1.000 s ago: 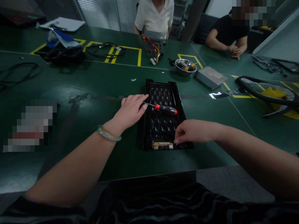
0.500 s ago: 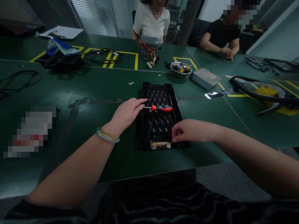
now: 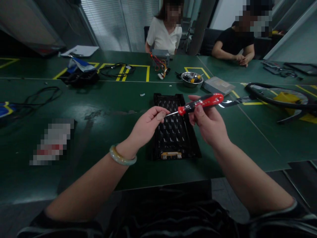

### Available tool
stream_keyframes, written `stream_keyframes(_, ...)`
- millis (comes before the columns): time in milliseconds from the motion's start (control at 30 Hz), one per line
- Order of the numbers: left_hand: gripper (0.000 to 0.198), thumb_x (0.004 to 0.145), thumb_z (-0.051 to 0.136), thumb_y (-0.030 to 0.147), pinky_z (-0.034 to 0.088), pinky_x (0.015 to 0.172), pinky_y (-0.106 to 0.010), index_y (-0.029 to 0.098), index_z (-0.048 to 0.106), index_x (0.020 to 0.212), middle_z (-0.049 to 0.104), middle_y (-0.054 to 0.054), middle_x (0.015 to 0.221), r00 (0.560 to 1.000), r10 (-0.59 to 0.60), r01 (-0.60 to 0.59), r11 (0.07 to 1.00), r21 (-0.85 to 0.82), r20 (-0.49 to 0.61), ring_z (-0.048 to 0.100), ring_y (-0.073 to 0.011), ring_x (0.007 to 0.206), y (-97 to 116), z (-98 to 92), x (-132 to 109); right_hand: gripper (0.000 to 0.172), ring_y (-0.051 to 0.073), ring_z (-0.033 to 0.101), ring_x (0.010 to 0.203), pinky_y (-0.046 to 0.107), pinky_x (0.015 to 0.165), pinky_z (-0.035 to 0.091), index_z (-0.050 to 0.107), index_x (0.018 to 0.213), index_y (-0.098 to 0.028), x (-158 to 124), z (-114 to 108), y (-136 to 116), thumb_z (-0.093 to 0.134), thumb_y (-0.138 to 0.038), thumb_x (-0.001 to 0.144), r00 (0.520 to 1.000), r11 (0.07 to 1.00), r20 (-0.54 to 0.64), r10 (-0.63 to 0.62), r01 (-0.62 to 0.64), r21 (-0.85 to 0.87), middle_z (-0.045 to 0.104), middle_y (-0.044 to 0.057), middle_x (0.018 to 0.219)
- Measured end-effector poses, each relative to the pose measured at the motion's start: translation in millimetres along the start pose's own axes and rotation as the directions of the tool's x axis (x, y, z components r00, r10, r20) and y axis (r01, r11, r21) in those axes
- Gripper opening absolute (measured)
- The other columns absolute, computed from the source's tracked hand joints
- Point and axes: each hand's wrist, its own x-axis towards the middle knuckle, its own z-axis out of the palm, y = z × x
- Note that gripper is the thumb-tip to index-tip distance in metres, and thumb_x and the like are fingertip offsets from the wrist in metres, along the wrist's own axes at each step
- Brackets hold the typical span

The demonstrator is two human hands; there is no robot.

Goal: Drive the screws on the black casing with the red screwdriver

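Observation:
A screwdriver [image 3: 200, 102] with a red and black handle is held slantwise above the black plastic frame [image 3: 195, 145]. My right hand [image 3: 210, 122] grips its handle with thumb and fingers. At the other end, the fingertips of my left hand [image 3: 150, 123] are pinched around the tip of the metal shaft; whether something small is also between them is hidden. The frame lies flat on the table, with rows of shiny dark bumps inside. A small yellow-brown circuit board [image 3: 171, 155] sits at its near end.
Beyond the frame stand a metal bowl [image 3: 192, 80] of tools and a grey metal box [image 3: 218, 86]. A power supply [image 3: 160, 57] with coloured wires is farther back. Black curved parts [image 3: 279, 102] lie right, a blurred flat item [image 3: 53, 142] left. Two people sit opposite.
My right hand has left the near right corner of the frame and taken hold of the screwdriver's handle. The handle is now lifted and tilted up to the right. The view has shifted slightly.

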Motion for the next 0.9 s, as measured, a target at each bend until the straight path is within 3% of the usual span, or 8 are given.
stream_keyframes(100,0.026,0.097,0.049,0.04,0.047,0.08,-0.028,0.022,0.062,0.111,0.063,-0.002,0.09,0.994,0.006,0.0,0.998,-0.055,0.107,0.059,-0.0145,0.083,12.8,11.4,-5.8,0.044,0.014,0.059,0.07,0.03,0.061,0.047,0.051,0.124,-0.031,5.8,-3.4,-9.9,0.043,-0.062,0.094,0.979,0.99,-0.152,-0.138,0.142,0.015,0.06,0.003,0.099)
stream_keyframes(167,0.032,0.096,0.052,0.044,0.047,0.084,-0.03,0.021,0.059,0.117,0.067,-0.003,0.103,0.977,0.008,-0.001,0.999,-0.033,0.215,0.061,-0.0162,0.091,18.8,13.0,-7.2,0.038,0.012,0.056,0.063,0.027,0.053,0.044,0.059,0.117,-0.032,13.4,-13.0,-16.8,0.051,-0.059,0.092,0.924,0.949,-0.262,-0.279,0.307,0.074,0.06,0.001,0.091)
stream_keyframes(233,0.038,0.092,0.057,0.048,0.045,0.089,-0.032,0.022,0.061,0.119,0.068,-0.004,0.112,0.932,0.001,-0.039,0.994,0.098,0.362,0.062,-0.0189,0.099,23.8,12.3,-7.8,0.029,0.011,0.051,0.058,0.024,0.046,0.039,0.066,0.109,-0.03,21.4,-24.4,-22.3,0.06,-0.051,0.09,0.838,0.866,-0.372,-0.399,0.477,0.147,0.058,0.001,0.083)
stream_keyframes(300,0.035,0.089,0.062,0.049,0.039,0.095,-0.037,0.023,0.067,0.112,0.069,-0.003,0.109,0.866,-0.014,-0.156,0.943,0.296,0.5,0.061,-0.0212,0.102,27.8,12.7,-9.1,0.024,0.013,0.052,0.061,0.026,0.047,0.041,0.069,0.102,-0.028,26.5,-32.7,-25.0,0.062,-0.047,0.089,0.798,0.803,-0.384,-0.464,0.562,0.197,0.06,0.003,0.084)
stream_keyframes(400,0.027,0.086,0.067,0.047,0.03,0.098,-0.04,0.026,0.072,0.102,0.07,0.0,0.102,0.806,-0.016,-0.328,0.82,0.47,0.591,0.06,-0.0219,0.102,30.3,19.5,-12.9,0.026,0.014,0.055,0.066,0.029,0.053,0.046,0.068,0.099,-0.026,25.3,-33.5,-21.7,0.062,-0.048,0.087,0.832,0.8,-0.265,-0.487,0.547,0.245,0.064,0.005,0.099)
stream_keyframes(500,0.026,0.083,0.07,0.046,0.029,0.094,-0.039,0.027,0.073,0.1,0.068,0.001,0.101,0.807,-0.006,-0.375,0.766,0.522,0.59,0.058,-0.0211,0.101,27.5,28.5,-17.3,0.031,0.013,0.054,0.065,0.029,0.055,0.049,0.066,0.099,-0.024,15.4,-24.7,-11.9,0.063,-0.051,0.085,0.878,0.834,-0.121,-0.463,0.477,0.278,0.065,0.004,0.102)
stream_keyframes(667,0.025,0.083,0.07,0.049,0.027,0.089,-0.037,0.029,0.074,0.098,0.067,0.002,0.101,0.824,-0.007,-0.369,0.753,0.545,0.567,0.054,-0.0211,0.102,16.5,31.7,-21.2,0.035,0.014,0.058,0.07,0.03,0.058,0.055,0.063,0.102,-0.022,-0.2,-16.1,0.3,0.064,-0.052,0.084,0.918,0.879,0.041,-0.394,0.363,0.309,0.065,0.005,0.103)
stream_keyframes(900,0.021,0.086,0.068,0.049,0.025,0.088,-0.038,0.031,0.075,0.096,0.066,0.002,0.1,0.823,0.029,-0.387,0.759,0.524,0.567,0.053,-0.02,0.1,12.8,28.2,-24.4,0.041,0.019,0.065,0.079,0.039,0.07,0.061,0.062,0.106,-0.021,-2.0,-19.4,1.7,0.067,-0.053,0.082,0.925,0.903,0.122,-0.36,0.312,0.296,0.066,0.008,0.108)
